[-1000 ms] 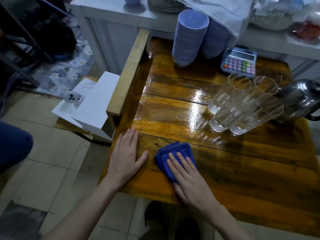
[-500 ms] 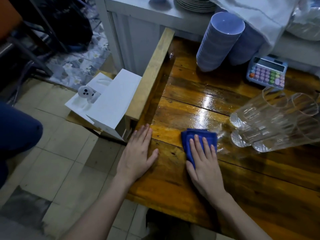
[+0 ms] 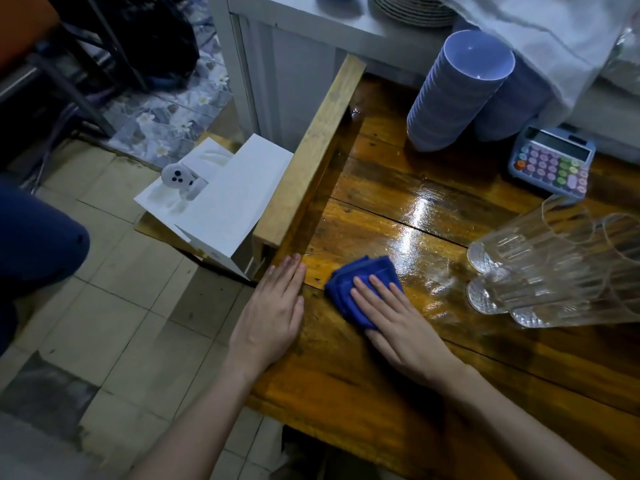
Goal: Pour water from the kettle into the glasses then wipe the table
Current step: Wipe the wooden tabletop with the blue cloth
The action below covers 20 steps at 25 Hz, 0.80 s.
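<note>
A folded blue cloth [image 3: 356, 277] lies on the glossy wooden table [image 3: 398, 393] near its left edge. My right hand [image 3: 398, 320] presses flat on the cloth with straight fingers. My left hand [image 3: 273, 306] rests flat on the table's left edge, fingers together. Three clear ribbed glasses [image 3: 554, 268] stand close together at the right, a hand's width from the cloth. The tabletop between cloth and glasses shines wet. The kettle is out of view.
Two stacks of lilac bowls [image 3: 460, 88] and a pastel calculator [image 3: 554, 161] stand at the table's back. A raised wooden rail [image 3: 311, 154] runs along the left side. A white box with a small white device [image 3: 214, 199] sits beyond it, over the tiled floor.
My right hand has slid the cloth away from me and then a little back toward the left edge. My view has shifted left, so the kettle has left the frame. My left hand stays put.
</note>
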### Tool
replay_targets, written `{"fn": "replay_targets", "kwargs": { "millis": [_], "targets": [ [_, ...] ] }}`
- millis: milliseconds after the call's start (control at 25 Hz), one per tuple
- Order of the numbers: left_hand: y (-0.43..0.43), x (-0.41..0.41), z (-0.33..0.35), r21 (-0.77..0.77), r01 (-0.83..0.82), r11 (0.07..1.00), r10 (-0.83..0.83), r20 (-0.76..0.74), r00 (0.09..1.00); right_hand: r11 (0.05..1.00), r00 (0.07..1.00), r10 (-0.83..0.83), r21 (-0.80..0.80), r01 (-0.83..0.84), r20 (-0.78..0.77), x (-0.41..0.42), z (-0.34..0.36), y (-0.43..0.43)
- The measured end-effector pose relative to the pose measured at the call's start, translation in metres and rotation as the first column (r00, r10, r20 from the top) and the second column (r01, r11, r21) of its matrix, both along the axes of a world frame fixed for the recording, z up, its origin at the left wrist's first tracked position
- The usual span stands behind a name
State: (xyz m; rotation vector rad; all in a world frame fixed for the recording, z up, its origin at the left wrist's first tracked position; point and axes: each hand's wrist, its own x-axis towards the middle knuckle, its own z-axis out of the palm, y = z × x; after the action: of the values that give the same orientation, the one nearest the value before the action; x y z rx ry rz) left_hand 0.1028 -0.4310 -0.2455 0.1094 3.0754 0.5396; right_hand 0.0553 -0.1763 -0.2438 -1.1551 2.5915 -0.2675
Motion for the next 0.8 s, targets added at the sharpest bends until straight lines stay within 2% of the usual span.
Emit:
{"fn": "replay_targets", "kwargs": {
  "millis": [80,160,240,320,440,520,680,800],
  "targets": [
    [0.0,0.0,0.001,0.008,-0.014,1.0,0.014,-0.001,1.0,0.98,0.98,-0.197,0.005,0.198,-0.022,-0.032,-0.003,-0.008],
    [0.0,0.001,0.001,0.009,-0.019,1.0,0.019,-0.006,1.0,0.918,0.918,-0.397,-0.018,0.397,-0.013,-0.073,-0.006,-0.031],
    [0.001,0.0,-0.001,0.013,-0.02,1.0,0.02,-0.019,1.0,0.87,0.87,-0.493,-0.005,0.493,0.001,-0.104,-0.008,-0.057],
    [0.0,0.0,-0.002,0.019,-0.022,1.0,0.023,-0.02,1.0,0.889,0.889,-0.457,-0.01,0.457,-0.014,-0.107,-0.008,-0.079],
    [0.0,-0.001,-0.004,-0.001,-0.015,1.0,0.015,-0.026,1.0,0.983,0.985,-0.171,-0.065,0.17,-0.001,-0.072,-0.005,-0.1],
    [0.0,0.0,-0.004,-0.01,-0.01,1.0,0.01,-0.015,1.0,0.993,0.997,-0.077,-0.086,0.078,0.019,-0.042,-0.005,-0.093],
    [0.0,-0.001,-0.004,0.0,-0.01,1.0,0.01,-0.006,1.0,0.969,0.972,-0.233,-0.079,0.233,0.011,0.007,-0.002,-0.05],
    [-0.001,0.0,-0.005,0.003,-0.016,1.0,0.016,-0.01,1.0,0.89,0.891,-0.454,-0.045,0.453,-0.004,0.016,-0.004,-0.024]
  ]
}}
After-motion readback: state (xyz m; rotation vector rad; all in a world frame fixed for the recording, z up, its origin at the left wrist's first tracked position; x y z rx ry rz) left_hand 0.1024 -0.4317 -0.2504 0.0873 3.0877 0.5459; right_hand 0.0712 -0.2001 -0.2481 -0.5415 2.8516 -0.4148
